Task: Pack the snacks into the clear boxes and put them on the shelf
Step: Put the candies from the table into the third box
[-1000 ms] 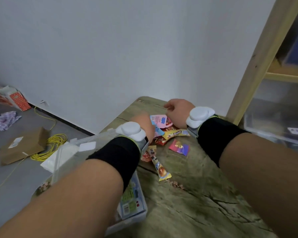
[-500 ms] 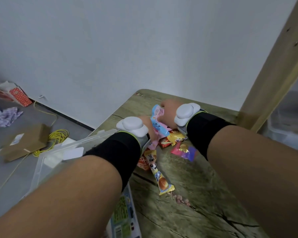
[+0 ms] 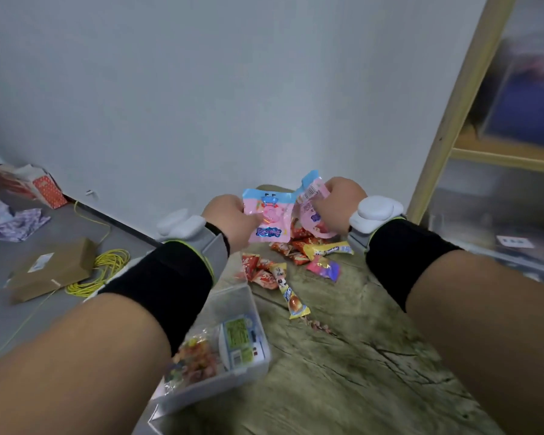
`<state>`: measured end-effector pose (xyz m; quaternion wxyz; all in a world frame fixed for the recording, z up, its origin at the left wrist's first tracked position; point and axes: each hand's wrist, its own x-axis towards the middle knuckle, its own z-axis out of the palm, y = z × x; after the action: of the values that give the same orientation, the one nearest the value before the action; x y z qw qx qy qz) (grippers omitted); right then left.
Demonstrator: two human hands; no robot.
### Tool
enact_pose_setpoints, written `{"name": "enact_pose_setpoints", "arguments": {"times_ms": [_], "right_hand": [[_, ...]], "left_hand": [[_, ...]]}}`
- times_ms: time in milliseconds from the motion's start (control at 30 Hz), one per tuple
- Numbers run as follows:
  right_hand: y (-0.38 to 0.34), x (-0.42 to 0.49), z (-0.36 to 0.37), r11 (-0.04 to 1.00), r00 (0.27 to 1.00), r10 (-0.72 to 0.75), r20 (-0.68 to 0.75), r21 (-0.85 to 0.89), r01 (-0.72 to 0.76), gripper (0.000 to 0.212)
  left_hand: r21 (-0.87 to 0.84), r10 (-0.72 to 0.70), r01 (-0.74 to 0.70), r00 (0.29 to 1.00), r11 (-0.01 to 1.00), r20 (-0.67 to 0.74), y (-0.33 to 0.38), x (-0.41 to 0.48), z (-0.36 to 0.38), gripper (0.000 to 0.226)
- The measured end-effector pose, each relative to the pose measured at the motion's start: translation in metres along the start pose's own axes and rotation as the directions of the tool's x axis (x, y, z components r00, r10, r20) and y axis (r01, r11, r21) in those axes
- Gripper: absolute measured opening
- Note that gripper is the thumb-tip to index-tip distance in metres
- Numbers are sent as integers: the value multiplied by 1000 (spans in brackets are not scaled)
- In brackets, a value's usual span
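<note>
My left hand point(image 3: 228, 219) grips a pink and blue snack pouch point(image 3: 269, 219) with a cartoon figure on it, lifted above the table. My right hand point(image 3: 343, 204) holds a second pink pouch point(image 3: 311, 211) beside it, its back side toward me. Below them a pile of small snacks point(image 3: 299, 255) lies on the wood-grain table point(image 3: 358, 356): red wrappers, a yellow bar, a purple candy and a long yellow packet point(image 3: 291, 296). A clear box point(image 3: 242, 312) at the table's left edge, under my left forearm, holds a green and blue pack and a bag of coloured sweets.
A wooden shelf frame point(image 3: 453, 114) stands at the right with clear bins point(image 3: 496, 221) on its levels. On the grey floor at the left lie a cardboard box point(image 3: 51, 268), a yellow cable coil point(image 3: 104, 271), crumpled paper and a red patterned box point(image 3: 46, 189).
Both hands have risen from the snack pile, each lifting a pink pouch clear of the table. The view has tilted so the clear box shows more fully.
</note>
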<state>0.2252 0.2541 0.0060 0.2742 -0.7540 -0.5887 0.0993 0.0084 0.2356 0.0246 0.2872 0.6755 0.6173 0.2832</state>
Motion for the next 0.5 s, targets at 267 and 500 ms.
{"name": "enact_pose_setpoints", "arguments": {"times_ms": [267, 500], "right_hand": [[-55, -90, -5, 999, 962, 21, 272, 35, -32, 29], [-86, -136, 29, 999, 924, -25, 382, 47, 7, 27]], "left_hand": [[0, -200, 200, 977, 980, -69, -59, -67, -39, 35], [119, -214, 218, 976, 969, -40, -94, -110, -47, 12]]}}
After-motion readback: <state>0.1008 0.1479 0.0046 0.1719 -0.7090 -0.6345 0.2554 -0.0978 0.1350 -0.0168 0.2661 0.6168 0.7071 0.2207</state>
